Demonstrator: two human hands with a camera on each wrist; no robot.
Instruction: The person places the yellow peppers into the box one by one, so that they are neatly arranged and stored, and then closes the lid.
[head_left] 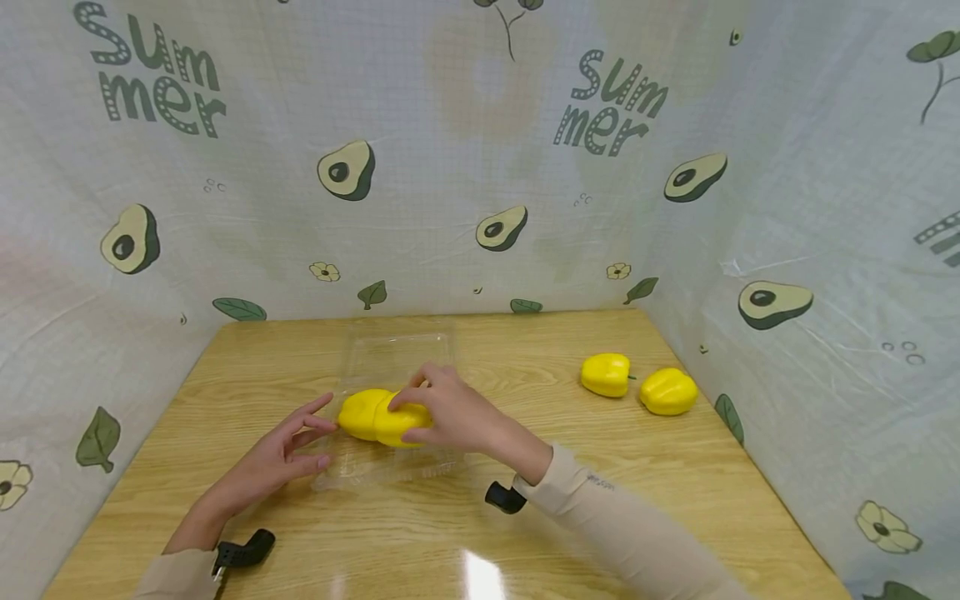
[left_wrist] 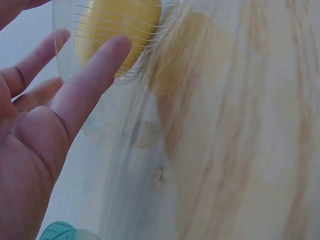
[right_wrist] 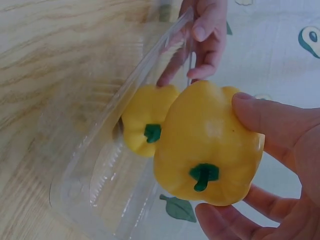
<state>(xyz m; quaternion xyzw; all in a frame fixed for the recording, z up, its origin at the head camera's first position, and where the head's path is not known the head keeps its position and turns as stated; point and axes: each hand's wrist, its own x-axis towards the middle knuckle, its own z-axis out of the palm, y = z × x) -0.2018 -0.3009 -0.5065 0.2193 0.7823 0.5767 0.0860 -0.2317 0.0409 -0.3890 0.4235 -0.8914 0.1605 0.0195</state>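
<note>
Left hand (left_wrist: pixel 40 125), entering from the left edge, its fingers extended and spread; one finger overlaps the ribbed wall of a clear plastic container (left_wrist: pixel 148 57), contact between the two not determinable; behind the ribs, a rounded yellow object (left_wrist: pixel 117 20), cut off by the upper edge; at right, a wood-grain surface (left_wrist: pixel 250 125), blurred; at lower left, pale patterned cloth (left_wrist: pixel 75 200) bearing a green leaf print (left_wrist: pixel 57 231).

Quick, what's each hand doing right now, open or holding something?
Left hand: open, fingers at the clear container's side.
Right hand: closed around a yellow bell pepper.
</note>
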